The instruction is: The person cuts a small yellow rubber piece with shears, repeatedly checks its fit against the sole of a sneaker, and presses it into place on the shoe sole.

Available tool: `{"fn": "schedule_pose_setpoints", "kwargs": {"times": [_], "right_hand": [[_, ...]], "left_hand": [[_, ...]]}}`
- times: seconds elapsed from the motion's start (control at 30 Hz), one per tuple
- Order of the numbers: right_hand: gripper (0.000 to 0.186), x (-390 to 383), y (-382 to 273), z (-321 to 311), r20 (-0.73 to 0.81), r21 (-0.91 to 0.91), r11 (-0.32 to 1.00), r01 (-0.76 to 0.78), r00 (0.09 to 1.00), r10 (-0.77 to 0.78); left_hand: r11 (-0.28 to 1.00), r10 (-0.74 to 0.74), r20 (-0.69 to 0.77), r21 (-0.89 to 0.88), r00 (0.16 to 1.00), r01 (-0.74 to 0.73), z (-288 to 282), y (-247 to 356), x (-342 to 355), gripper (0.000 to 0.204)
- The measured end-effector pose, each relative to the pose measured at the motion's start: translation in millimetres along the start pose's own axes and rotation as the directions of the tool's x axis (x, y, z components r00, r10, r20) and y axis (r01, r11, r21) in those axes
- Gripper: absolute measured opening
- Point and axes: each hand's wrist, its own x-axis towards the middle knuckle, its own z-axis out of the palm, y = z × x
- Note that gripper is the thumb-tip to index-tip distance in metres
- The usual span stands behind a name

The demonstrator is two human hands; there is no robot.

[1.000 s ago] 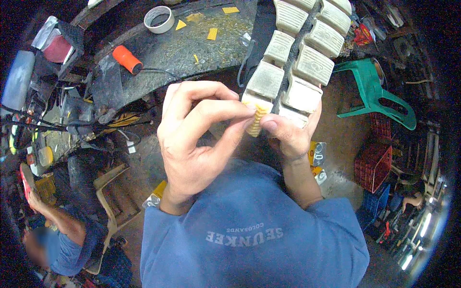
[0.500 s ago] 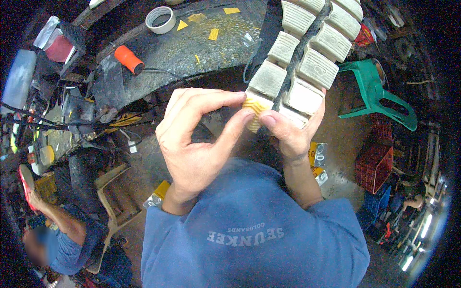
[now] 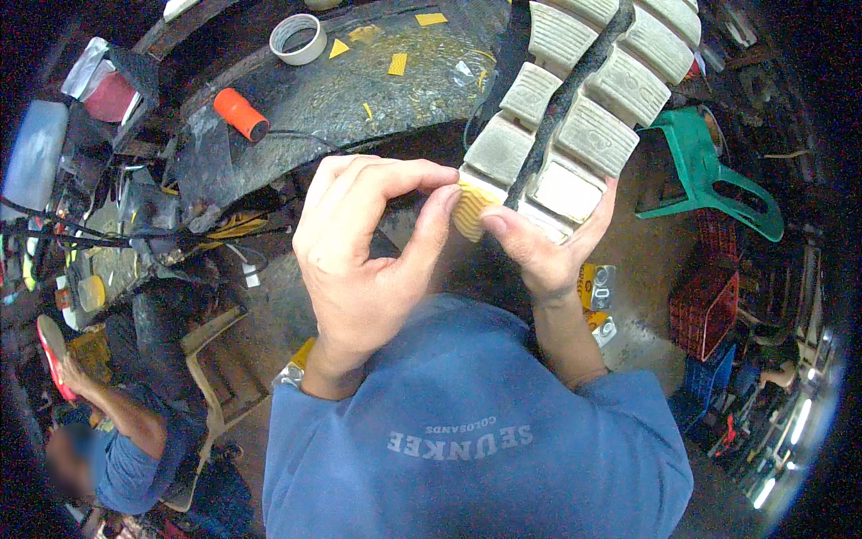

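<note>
A shoe (image 3: pixel 596 135) is held sole up in front of me, its pale grey tread blocks split by a dark groove. My right hand (image 3: pixel 546 259) grips it at the heel, thumb on the near edge and fingers round the right side. At the heel's left corner a small yellow ridged rubber piece (image 3: pixel 470 212) lies against the sole, its lower end sticking out past the edge. My left hand (image 3: pixel 364 235) pinches that piece between thumb and forefinger, the other fingers curled behind. The shoe's upper is mostly hidden beneath the sole.
Ahead is a worn dark workbench (image 3: pixel 314 99) with a tape roll (image 3: pixel 298 39), an orange cylinder (image 3: pixel 241 115) on a cord and yellow scraps (image 3: pixel 397 64). A green plastic stool (image 3: pixel 709 180) and red crate (image 3: pixel 706 310) stand right. Another person (image 3: pixel 126 449) sits lower left, holding a red shoe.
The shoe has shifted slightly right and tilted a little. My left thumb has slid up toward the forefinger, uncovering more of the yellow piece.
</note>
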Motion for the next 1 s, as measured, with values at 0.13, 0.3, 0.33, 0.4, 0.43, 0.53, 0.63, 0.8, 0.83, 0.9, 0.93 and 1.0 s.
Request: {"fn": "schedule_pose_setpoints", "kwargs": {"times": [0.13,0.3,0.33,0.4,0.43,0.53,0.63,0.8,0.83,0.9,0.93,1.0], "right_hand": [[0.114,1.3,4.2,1.9,-0.012,0.042,0.997,0.063,0.998,-0.062],[0.111,3.9,0.2,0.9,-0.001,-0.018,0.997,0.073,0.997,-0.073],[0.110,4.4,-0.3,1.1,-0.001,-0.013,0.996,0.087,0.996,-0.087],[0.108,5.7,-0.2,1.8,-0.005,-0.015,0.993,0.113,0.994,-0.113],[0.108,5.5,-0.1,2.6,-0.012,0.020,0.994,0.111,0.994,-0.110],[0.109,4.7,0.3,4.6,-0.025,0.056,0.993,0.104,0.994,-0.103],[0.108,3.7,-1.0,4.3,-0.011,0.051,0.995,0.090,0.996,-0.089],[0.106,2.8,-2.8,-0.2,-0.064,-0.017,0.999,-0.027,0.998,0.026],[0.105,2.9,-1.3,-0.1,-0.075,0.020,0.999,-0.036,0.996,0.038],[0.105,3.0,0.8,-0.7,-0.096,0.017,1.000,-0.023,0.995,0.025],[0.106,2.5,1.8,-0.5,-0.111,0.021,1.000,-0.023,0.994,0.025],[0.107,0.9,2.7,0.1,-0.102,0.044,0.999,0.010,0.995,-0.005]], "left_hand": [[0.991,0.102,0.004,0.090,0.995,-0.102,1.8,-1.1,3.6,0.016],[0.951,0.212,0.033,0.225,0.977,-0.214,5.1,-2.0,4.0,0.018],[0.945,0.224,0.039,0.237,0.974,-0.227,6.4,-2.2,3.6,0.018],[0.944,0.228,0.040,0.237,0.973,-0.231,9.0,-3.2,3.0,0.018],[0.948,0.221,0.035,0.226,0.975,-0.223,10.4,-3.4,2.3,0.017],[0.964,0.194,0.015,0.185,0.981,-0.193,14.0,-5.9,0.5,0.017],[0.967,0.210,0.007,0.148,0.978,-0.209,15.4,-10.0,-0.1,0.018],[0.899,-0.228,-0.028,-0.389,0.973,0.200,20.6,-1.3,-13.3,0.020],[0.826,-0.333,0.013,-0.479,0.943,0.298,19.7,2.2,-17.2,0.022],[0.801,-0.346,0.076,-0.494,0.935,0.337,19.3,2.0,-19.7,0.028],[0.870,-0.300,0.072,-0.388,0.951,0.303,19.3,0.2,-19.5,0.023],[0.821,-0.392,0.008,-0.448,0.920,0.354,25.7,3.6,-23.2,0.017]]}}
